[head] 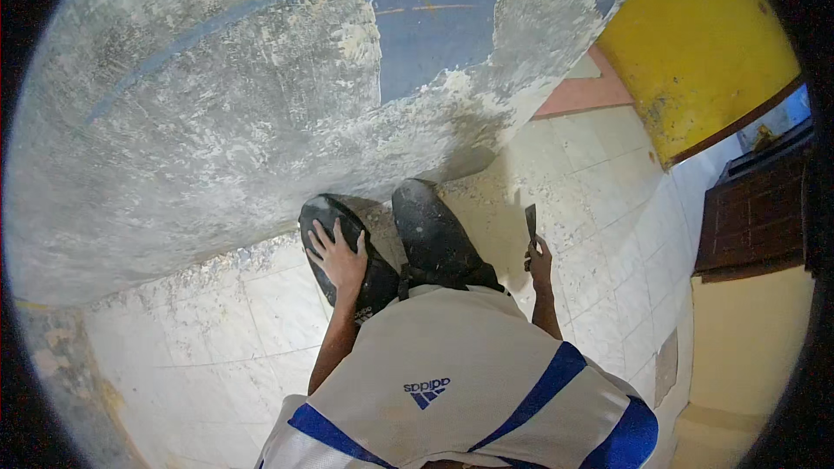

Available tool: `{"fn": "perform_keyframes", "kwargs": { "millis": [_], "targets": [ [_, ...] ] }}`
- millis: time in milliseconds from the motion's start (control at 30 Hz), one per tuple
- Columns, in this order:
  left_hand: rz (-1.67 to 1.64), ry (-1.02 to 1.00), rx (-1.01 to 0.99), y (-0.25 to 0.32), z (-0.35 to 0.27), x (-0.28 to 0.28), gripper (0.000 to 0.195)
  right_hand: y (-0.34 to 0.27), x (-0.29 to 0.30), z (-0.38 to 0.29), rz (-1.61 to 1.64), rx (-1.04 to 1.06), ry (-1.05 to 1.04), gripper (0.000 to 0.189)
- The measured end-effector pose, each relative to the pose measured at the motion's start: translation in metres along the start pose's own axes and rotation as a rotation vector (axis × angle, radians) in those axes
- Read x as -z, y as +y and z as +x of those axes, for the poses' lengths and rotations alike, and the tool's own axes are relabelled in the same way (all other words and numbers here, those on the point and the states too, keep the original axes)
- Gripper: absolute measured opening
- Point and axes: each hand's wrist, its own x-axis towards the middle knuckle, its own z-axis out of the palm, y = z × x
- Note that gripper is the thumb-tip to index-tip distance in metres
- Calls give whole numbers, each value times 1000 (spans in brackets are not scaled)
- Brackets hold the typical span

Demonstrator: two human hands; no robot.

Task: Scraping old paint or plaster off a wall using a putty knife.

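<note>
My left hand (340,259) rests with fingers spread on the knee of my black trousers (376,280), holding nothing. Out to the right, above the floor, my right hand (539,260) is closed round the handle of a scraper (531,221), its flat dark blade pointing away from me. Before my knees stands a wall (260,111) with mottled grey and white scraped plaster. A patch of blue paint (436,32) remains on its upper middle, with ragged pale edges and thin orange and yellow lines.
Paint flakes (228,262) lie along the wall's foot on the white tiled floor (215,332). A yellow wall (704,45) is at the upper right, beside a pink border (586,92). A dark brown wooden door or cabinet (752,225) stands at the far right.
</note>
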Motion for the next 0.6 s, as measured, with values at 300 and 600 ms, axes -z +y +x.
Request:
{"fn": "perform_keyframes", "kwargs": {
  "millis": [300, 600],
  "targets": [
    [-31, 44, 27, -6, 0, 1, 62, -234, -93, -31, -124, 341, -260, 36],
    [-50, -4, 45, -16, 2, 4, 58, -337, -147, -54, -261, 483, -388, 33]
  ]
}}
